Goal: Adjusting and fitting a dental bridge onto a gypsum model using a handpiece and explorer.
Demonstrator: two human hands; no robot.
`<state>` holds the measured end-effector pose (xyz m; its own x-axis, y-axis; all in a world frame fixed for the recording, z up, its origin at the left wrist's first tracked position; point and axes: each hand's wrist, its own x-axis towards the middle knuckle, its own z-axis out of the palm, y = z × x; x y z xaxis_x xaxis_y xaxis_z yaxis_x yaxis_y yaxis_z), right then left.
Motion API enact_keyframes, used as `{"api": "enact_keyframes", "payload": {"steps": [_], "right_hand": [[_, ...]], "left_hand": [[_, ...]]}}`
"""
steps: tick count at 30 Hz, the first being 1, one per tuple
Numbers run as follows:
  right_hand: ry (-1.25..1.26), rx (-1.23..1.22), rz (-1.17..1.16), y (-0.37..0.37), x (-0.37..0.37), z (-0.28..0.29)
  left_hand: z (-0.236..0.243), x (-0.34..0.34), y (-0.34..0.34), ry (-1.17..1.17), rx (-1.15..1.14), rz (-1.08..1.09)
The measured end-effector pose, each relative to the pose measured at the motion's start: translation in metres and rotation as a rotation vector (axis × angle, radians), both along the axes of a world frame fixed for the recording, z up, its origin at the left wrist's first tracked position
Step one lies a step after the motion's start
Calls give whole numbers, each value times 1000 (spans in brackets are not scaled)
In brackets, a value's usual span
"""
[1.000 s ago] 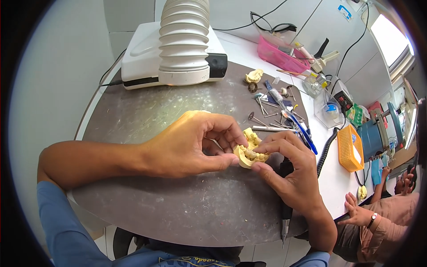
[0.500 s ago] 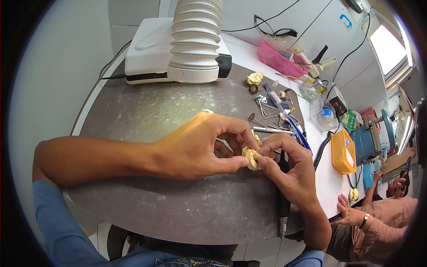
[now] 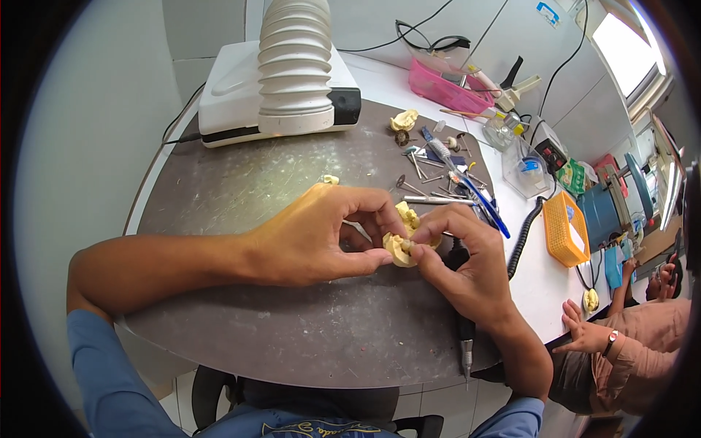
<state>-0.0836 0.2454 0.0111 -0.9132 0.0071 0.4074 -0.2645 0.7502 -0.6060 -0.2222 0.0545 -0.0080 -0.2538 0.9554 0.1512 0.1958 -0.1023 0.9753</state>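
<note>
Over the middle of the grey work mat, my left hand (image 3: 310,233) holds a pale yellow plaster dental model (image 3: 398,252), gripped between thumb and fingers. My right hand (image 3: 471,264) is closed, with thumb and forefinger pinching a small whitish tooth-like piece (image 3: 408,245) against the model; the fingertips partly cover it. Behind them, another yellow plaster piece (image 3: 406,212) shows between the hands, and I cannot tell whether it lies on the mat. A black handpiece (image 3: 466,332) lies partly under my right hand and wrist, its metal tip toward the near edge.
A white box-shaped unit (image 3: 234,95) with a ribbed hose (image 3: 294,69) stands at the back. Several burs, a blue pen-like tool (image 3: 478,193) and plaster bits lie right. Beyond are a pink basket (image 3: 445,86), a yellow basket (image 3: 564,232) and another person's hand (image 3: 585,334).
The view has shifted slightly, so the scene sits a little differently. Both hands keep the dental model and small piece together, and the model's inner side shows a bit more.
</note>
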Motion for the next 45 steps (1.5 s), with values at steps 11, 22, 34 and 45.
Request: {"api": "enact_keyframes", "payload": {"steps": [11, 22, 34, 45], "right_hand": [[23, 200, -15, -2, 1, 2], [30, 308, -22, -3, 3, -1], [37, 445, 63, -2, 3, 6], [-45, 336, -43, -10, 1, 6]], "left_hand": [[7, 0, 2, 131, -57, 40], [4, 0, 3, 287, -9, 58], [-6, 4, 5, 458, 92, 139], [-5, 10, 1, 319, 105, 203]]}}
